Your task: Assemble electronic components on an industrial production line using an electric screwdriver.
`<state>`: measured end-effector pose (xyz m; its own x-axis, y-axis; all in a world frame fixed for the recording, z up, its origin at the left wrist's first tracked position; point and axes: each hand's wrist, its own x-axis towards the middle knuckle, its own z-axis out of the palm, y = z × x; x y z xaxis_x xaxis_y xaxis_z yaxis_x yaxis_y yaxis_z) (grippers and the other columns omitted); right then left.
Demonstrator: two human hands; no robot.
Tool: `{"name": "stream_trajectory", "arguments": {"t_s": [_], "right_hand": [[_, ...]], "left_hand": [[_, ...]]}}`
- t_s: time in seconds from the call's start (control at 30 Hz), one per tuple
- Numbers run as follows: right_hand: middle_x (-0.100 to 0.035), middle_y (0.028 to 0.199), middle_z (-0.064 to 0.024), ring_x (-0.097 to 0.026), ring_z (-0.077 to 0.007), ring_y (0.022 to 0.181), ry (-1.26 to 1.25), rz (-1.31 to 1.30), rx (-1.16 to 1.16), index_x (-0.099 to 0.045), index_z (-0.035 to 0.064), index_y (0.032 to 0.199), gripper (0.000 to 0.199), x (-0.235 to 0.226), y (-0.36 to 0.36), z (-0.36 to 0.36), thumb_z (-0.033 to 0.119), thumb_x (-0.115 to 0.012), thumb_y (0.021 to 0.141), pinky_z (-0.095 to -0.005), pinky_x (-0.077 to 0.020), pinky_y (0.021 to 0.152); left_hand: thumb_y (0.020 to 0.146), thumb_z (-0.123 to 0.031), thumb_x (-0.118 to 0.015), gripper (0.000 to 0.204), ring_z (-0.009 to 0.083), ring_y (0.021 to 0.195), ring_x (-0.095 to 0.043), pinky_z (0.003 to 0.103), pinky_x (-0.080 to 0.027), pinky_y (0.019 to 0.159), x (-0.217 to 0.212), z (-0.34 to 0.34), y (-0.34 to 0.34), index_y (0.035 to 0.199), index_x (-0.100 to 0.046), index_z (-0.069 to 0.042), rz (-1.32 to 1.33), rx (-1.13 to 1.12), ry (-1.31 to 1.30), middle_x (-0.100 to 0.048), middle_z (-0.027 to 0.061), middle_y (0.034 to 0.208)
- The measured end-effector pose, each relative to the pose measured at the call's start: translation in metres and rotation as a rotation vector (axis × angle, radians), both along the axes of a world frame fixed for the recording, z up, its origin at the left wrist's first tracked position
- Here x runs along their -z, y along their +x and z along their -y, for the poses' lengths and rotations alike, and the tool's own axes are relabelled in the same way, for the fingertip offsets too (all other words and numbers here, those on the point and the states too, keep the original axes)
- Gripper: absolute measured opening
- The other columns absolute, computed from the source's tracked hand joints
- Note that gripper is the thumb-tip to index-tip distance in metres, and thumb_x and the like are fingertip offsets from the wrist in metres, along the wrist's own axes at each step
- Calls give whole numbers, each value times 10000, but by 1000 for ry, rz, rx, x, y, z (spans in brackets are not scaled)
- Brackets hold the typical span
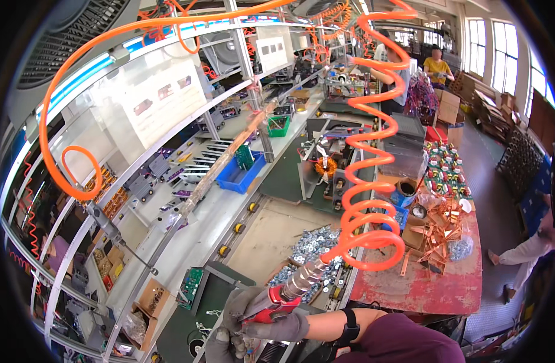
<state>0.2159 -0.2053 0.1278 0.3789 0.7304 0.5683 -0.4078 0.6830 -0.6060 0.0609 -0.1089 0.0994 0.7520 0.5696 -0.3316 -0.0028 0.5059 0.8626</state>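
At the bottom middle, my gloved right hand (282,327) is closed round a red pneumatic screwdriver (274,310). A metal fitting at its upper end joins an orange coiled air hose (374,227). My gloved left hand (219,346) is just left of the tool, its fingers bent together near the tool's lower end. What those fingers hold, if anything, is hidden. Partly under my hands lies a dark green chassis (181,327) with loose wires. A green circuit board (191,287) stands at its far left corner.
Beyond my hands, loose metal fasteners (317,248) fill cardboard trays. A red-topped table (386,284) with copper-coloured parts stands right. A second screwdriver (108,227) hangs left. A blue bin (241,172) sits on the bench. Other people stand farther off; one (531,248) is at the right edge.
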Motion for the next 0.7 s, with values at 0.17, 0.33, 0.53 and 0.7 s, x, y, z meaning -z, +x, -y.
{"name": "stream_trajectory", "arguments": {"t_s": [0.17, 0.33, 0.53, 0.7], "right_hand": [[-527, 950, -86, -552, -141, 839, 92, 144, 135, -527, 23, 954, 216, -14, -14, -2, 6, -629, 764, -260, -477, 687], [-527, 964, -99, -557, -164, 857, 41, 182, 27, -526, 20, 949, 214, -20, -20, -3, 11, -626, 760, -289, -481, 701], [-579, 916, -162, -613, -227, 775, 146, 213, -61, -492, 38, 982, 218, -6, -18, -21, 30, -620, 805, -346, -525, 654], [-513, 764, -109, -541, -207, 613, 82, 237, 45, -467, 97, 988, 299, -2, -28, -31, 187, -684, 804, -353, -496, 586]], "left_hand": [[901, -351, -571, 267, 71, 511, -417, 185, -332, 433, 11, -8, -14, 913, -515, -90, 21, 9, -18, -466, -23, 674], [915, -330, -546, 299, 107, 548, -480, 218, -380, 458, 4, -8, -22, 1026, -513, -54, -44, 23, -29, -495, 12, 694], [892, -509, -487, 487, 74, 430, -346, 238, -252, 414, 5, -6, -27, 738, -552, -52, -173, 45, 147, -442, -10, 534], [877, -544, -502, 521, 69, 438, -345, 230, -240, 405, 22, -15, -31, 731, -539, -45, -80, 96, -135, -409, -20, 521]]}}
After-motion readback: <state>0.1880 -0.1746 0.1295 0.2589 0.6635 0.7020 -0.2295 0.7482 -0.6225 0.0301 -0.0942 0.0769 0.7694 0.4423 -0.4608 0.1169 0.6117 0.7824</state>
